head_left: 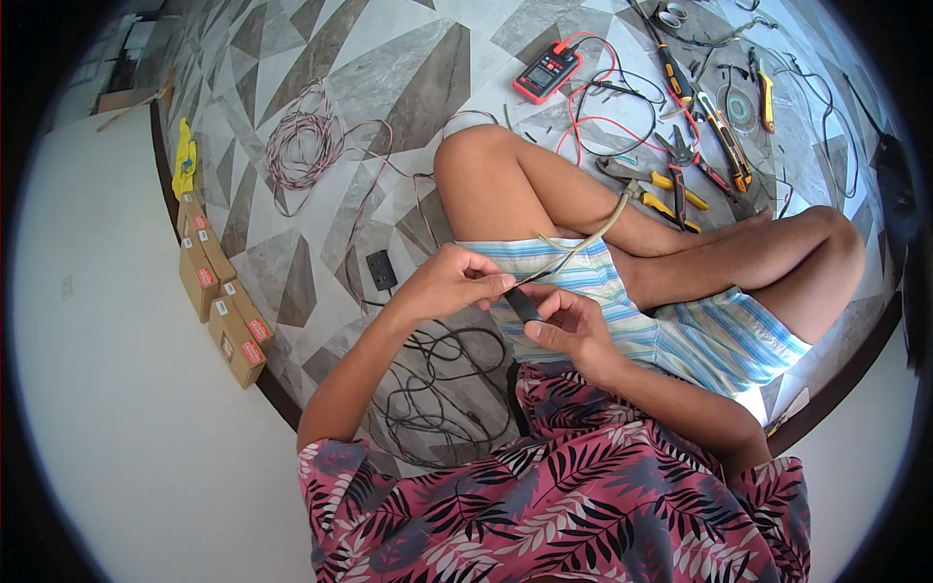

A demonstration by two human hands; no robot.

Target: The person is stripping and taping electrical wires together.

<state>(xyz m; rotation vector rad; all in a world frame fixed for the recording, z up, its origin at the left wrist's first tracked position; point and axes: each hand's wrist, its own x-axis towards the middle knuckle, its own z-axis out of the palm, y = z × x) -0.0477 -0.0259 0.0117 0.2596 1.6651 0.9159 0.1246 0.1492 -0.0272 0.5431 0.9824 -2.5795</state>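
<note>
Head view, black strip [523,304] seemingly pinched between fingers [498,283]

A row of small brown cardboard boxes [222,301] stands along the wall on the left, each with a red and white label [254,352] on its end. Far up on the floor lies a red meter [547,72] with a dark grey screen [541,74], which looks like a little rectangle.

Red leaf-print shirt [544,505], blue-striped shorts [700,330].
</note>
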